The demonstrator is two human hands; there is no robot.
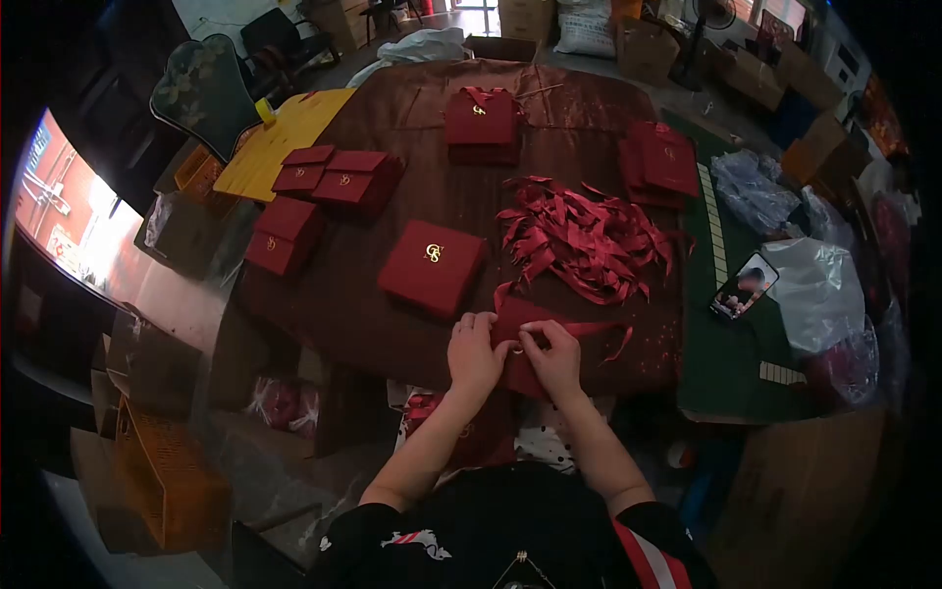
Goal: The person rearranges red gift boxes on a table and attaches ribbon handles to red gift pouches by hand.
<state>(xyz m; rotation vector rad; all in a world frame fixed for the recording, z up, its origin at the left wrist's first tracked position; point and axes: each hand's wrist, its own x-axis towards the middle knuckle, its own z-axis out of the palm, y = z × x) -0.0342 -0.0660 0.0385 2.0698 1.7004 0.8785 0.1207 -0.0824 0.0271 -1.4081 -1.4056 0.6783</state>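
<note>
A flat red pouch (517, 316) lies at the table's near edge, between my two hands. My left hand (474, 355) is closed over its left side, with the thumb reaching toward the middle. My right hand (552, 355) makes a pinch against the pouch's front, beside a small pale spot (518, 350); what the fingertips grip is too small to make out. A red ribbon (603, 328) trails from the pouch out to the right. Just beyond my hands is a heap of cut red ribbons (589, 240). A stack of red pouches with a gold logo (432, 265) sits to the left.
More red pouches stand in piles at the left (283, 236), the back (483, 128) and the right (662, 162). A phone (744, 287) rests on the green mat (702, 363) near clear plastic bags (819, 294). Cardboard boxes and an orange crate (167, 481) surround the table.
</note>
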